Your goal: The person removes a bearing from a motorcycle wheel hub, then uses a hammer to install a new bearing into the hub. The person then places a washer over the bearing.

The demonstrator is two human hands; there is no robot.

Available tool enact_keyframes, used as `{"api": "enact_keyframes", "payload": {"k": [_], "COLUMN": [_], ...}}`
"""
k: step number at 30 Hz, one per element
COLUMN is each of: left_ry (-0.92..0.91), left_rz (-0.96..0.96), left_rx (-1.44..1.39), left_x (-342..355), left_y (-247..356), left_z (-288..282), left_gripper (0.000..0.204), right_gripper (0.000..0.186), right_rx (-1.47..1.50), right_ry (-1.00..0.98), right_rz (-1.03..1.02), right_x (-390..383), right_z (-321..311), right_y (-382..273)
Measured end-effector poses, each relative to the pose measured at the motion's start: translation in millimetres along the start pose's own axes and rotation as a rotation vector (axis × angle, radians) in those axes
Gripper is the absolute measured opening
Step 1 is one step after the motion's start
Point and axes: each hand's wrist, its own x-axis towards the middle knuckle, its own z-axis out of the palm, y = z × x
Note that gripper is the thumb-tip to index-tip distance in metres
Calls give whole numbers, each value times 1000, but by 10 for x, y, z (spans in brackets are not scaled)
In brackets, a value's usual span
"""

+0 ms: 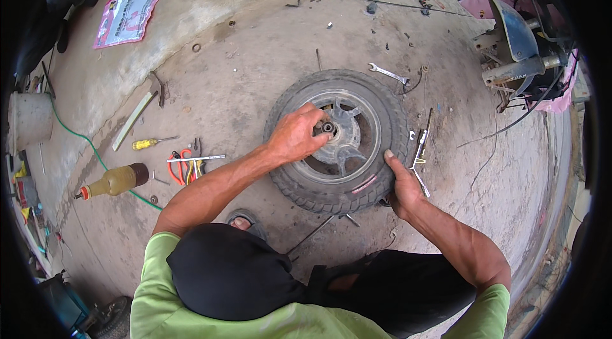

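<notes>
A wheel with a black tyre (293,186) and a grey spoked rim lies flat on the concrete floor in front of me. My left hand (296,135) is over its centre, fingers curled beside the hub (328,128); what they hold there is hidden. My right hand (405,189) grips the tyre's lower right side, thumb on the sidewall. An open-ended wrench (389,73) lies beyond the tyre, and long metal tools (421,154) lie to its right.
At left lie pliers (182,167), a screwdriver (145,144), a bottle (115,181), a green hose (89,144) and a bucket (30,122). A plastic bag (127,17) lies at back left. A partly dismantled vehicle front (516,71) stands at back right.
</notes>
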Motion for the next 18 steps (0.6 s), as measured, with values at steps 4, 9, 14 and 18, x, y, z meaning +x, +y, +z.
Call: {"api": "enact_keyframes", "payload": {"k": [4, 9, 14, 18], "left_ry": [-16, -23, -12, 90], "left_rz": [15, -5, -54, -39], "left_rx": [13, -12, -110, -213], "left_x": [-24, -24, -48, -50], "left_y": [56, 25, 44, -10], "left_z": [-11, -10, -24, -26], "left_gripper": [36, 36, 35, 29], "right_gripper": [90, 92, 95, 96], "right_rx": [-15, -21, -19, -24], "right_ry": [21, 16, 13, 13], "right_rz": [-2, 5, 17, 18], "right_x": [-44, -40, -43, -33], "right_z": [21, 23, 43, 26], "right_y": [-29, -30, -41, -41]}}
